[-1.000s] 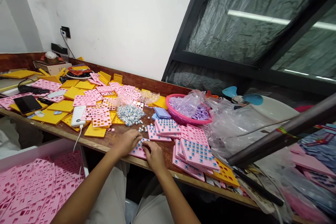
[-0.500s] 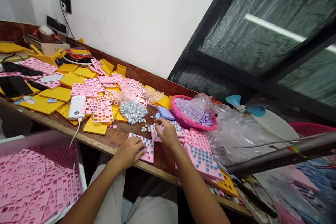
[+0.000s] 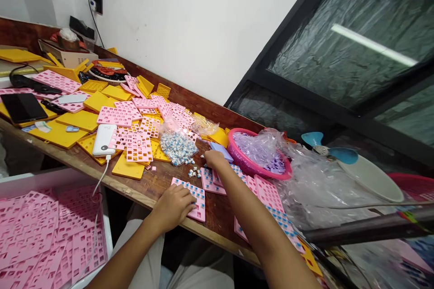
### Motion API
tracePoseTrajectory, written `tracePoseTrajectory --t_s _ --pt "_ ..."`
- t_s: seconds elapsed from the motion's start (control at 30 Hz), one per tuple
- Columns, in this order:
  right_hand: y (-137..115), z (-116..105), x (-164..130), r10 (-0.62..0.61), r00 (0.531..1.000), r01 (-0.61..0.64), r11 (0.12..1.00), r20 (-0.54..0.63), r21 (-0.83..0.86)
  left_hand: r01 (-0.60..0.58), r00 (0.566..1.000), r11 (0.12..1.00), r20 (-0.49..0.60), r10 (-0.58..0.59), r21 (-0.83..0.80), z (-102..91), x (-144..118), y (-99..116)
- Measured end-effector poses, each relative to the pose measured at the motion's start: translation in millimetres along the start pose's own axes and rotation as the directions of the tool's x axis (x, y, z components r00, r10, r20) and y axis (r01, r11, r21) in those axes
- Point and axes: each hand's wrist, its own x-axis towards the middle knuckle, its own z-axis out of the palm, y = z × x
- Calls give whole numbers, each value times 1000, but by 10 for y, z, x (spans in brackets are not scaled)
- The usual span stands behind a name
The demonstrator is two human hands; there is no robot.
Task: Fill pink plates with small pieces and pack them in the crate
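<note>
My left hand [image 3: 174, 205] lies over the left side of a pink keyboard plate [image 3: 200, 213] with blue key switches in part of its holes. Its fingers bend onto the plate and hold it at the table's front edge. Farther off, my right hand [image 3: 214, 159] is closed, its fingertips pointing down and mostly hidden; whatever they pinch cannot be made out. Near it are loose white-and-blue switches [image 3: 194, 172] and a clear bag of switches [image 3: 178, 146]. Beneath the right wrist, a second pink plate [image 3: 210, 181] bears blue switches.
A pink basket [image 3: 237, 156] of purple pieces stands at the back right, beside crumpled clear plastic [image 3: 312, 185]. Yellow plates [image 3: 128, 167] and pink plates cover the left side. A white power bank [image 3: 104, 140] trails a cable. A white bin [image 3: 107, 230] of pink plates sits below left.
My right hand has moved from above the plates toward the loose switches, and its fingers have closed downward. My left hand stays on its plate. The whole view has shifted slightly.
</note>
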Motion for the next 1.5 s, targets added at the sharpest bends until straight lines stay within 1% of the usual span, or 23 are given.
tracePoseTrajectory --t_s 0.1,0.17,0.27,0.33,0.37,0.4,0.47,0.5,0.53,0.6,0.67,0.73,0.8,0.83,0.9,0.97,1.0,1.07,1.13,1.2,1.33,1.4,1.5 --pt "8 6 12 -42 999 41 996 5 79 -32 999 996 26 30 87 13 1 17" --pt "17 -16 8 -81 997 83 985 -18 152 -30 999 993 27 27 111 15 5 30" --pt "50 -82 -50 -113 986 139 960 -119 242 -18 999 993 29 14 114 11 12 42" --pt "72 -136 -151 -115 973 180 921 -201 346 -4 1000 995 26 1 98 16 14 42" --pt "73 -159 -228 -106 964 205 880 -244 429 4 1000 996 22 -6 89 22 14 42" --pt "64 -176 -325 -89 953 236 817 -291 525 14 1000 997 15 -15 80 31 14 43" --pt "6 -174 -583 -36 924 311 648 -380 695 31 1000 997 3 -31 73 49 17 53" --pt "-43 -150 -740 -10 910 346 568 -414 747 40 999 996 -1 -40 79 58 20 65" --pt "-102 -109 -909 8 898 375 506 -440 776 48 999 994 -2 -48 93 65 24 82" --pt "-234 21 -1259 59 887 391 433 -458 812 65 998 988 7 -67 141 74 33 126" --pt "-356 194 -1581 123 877 386 394 -464 834 78 996 977 16 -83 200 78 41 173" --pt "-446 375 -1837 162 879 369 360 -447 857 78 996 965 24 -87 249 82 46 210" --pt "-497 532 -2014 208 878 346 348 -432 871 68 996 956 34 -81 286 91 48 232" --pt "-511 596 -2076 234 870 339 358 -435 870 61 996 953 40 -76 297 98 50 239" --pt "-527 699 -2160 268 842 341 409 -469 846 54 997 949 42 -71 310 111 54 244" --pt "-538 773 -2211 276 812 362 454 -515 814 63 997 947 31 -77 315 120 59 242" --pt "-545 801 -2232 273 805 370 462 -527 806 71 996 947 21 -81 314 120 61 239" --pt "-562 839 -2271 270 811 367 457 -520 810 79 996 950 8 -86 301 112 60 231" --pt "-578 853 -2310 246 829 361 450 -502 817 80 996 960 7 -85 268 101 54 222" --pt "-588 843 -2342 185 840 388 452 -510 803 82 996 969 10 -87 233 97 40 216" --pt "-584 793 -2373 60 833 464 468 -551 752 88 996 971 -28 -84 220 122 5 215" --pt "-574 782 -2376 28 833 471 488 -553 735 82 996 969 -35 -76 233 129 1 218" --pt "-572 782 -2370 10 829 476 514 -560 714 56 998 955 -12 -55 290 117 23 234"
